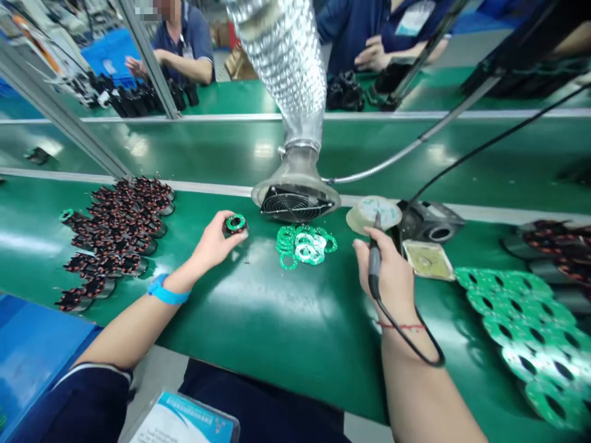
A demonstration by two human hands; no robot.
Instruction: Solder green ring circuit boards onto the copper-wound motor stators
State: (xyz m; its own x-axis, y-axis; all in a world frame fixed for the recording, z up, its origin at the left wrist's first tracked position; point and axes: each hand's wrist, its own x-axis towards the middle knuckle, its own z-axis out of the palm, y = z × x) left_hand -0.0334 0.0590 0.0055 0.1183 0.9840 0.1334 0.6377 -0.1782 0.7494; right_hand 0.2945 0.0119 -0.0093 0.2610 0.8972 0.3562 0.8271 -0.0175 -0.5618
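My left hand [218, 239], with a blue band at the wrist, grips a motor stator [236, 224] topped by a green ring-shaped circuit board. My right hand [386, 264] is closed around a soldering iron [375, 261], its black cord looping back over the forearm. The iron's tip points away from me, over a round solder spool [375, 214]. Between the hands lies a loose pile of green ring boards [305, 245]. Right of the spool, a soldering iron stand [431, 221] sits behind a small square tray holding a yellowish sponge [428, 259].
Many wound stators [120, 227] crowd the left of the bench. A fume extractor hood [298, 194] hangs low at centre. Panels of ring boards [526, 326] lie at right, near more stators [558, 252]. Co-workers [184, 43] sit across the bench. A blue bin [37, 363] stands lower left.
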